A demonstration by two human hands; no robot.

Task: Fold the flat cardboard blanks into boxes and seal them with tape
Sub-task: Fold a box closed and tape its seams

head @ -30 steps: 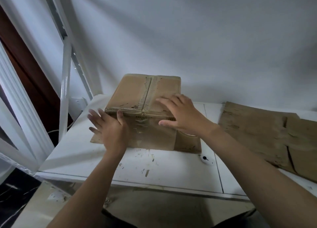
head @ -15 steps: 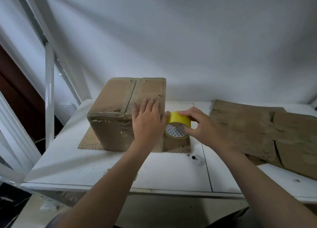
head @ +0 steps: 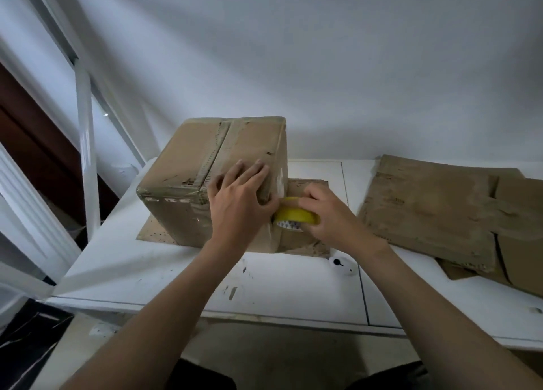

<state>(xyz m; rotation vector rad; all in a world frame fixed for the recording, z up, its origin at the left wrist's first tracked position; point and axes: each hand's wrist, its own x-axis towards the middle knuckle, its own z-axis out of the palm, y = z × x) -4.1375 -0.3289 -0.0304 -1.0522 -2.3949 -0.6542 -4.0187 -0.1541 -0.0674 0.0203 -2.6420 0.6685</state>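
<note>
A: Box, where?
B: Box (head: 188, 166) ctr-left of frame, upright on white tabletop (head: 147, 272), sitting on a flat cardboard sheet (head: 152, 231). Tape along top seam.
A: Hands?
B: Left hand (head: 238, 207) pressing box's near right top corner, fingers spread, nothing held. Right hand (head: 332, 216) gripping yellow tape roll (head: 293, 216), against box's right side, just beside left hand.
A: Rest?
B: Flat blanks (head: 435, 207) stacked right of frame, well apart from box.

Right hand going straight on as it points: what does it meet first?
The right hand, gripping the tape roll, would likely meet the box first, at its right wall; depth unclear.
</note>
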